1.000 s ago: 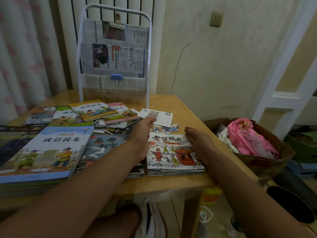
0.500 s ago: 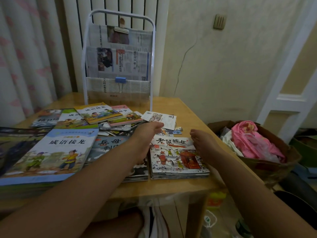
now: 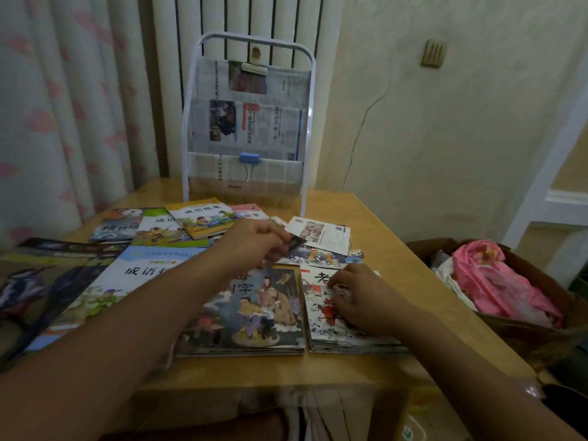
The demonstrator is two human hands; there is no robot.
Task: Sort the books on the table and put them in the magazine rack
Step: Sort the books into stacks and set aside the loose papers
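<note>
Pinching a small dark card (image 3: 296, 241) lifted off the scattered books (image 3: 197, 218), left hand (image 3: 254, 243) apparently clears loose bits; right hand (image 3: 359, 297), fingers curled, picks at the near stack (image 3: 321, 332); rack (image 3: 248, 122) stands behind, awaiting books.

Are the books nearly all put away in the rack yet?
Not yet. Done: nothing, the rack holds only newspapers. In hand: the left hand pinches a small dark card; the right hand rests on the right-hand stack of books. Left: all the books, including the yellow one, lie on the table.
</note>
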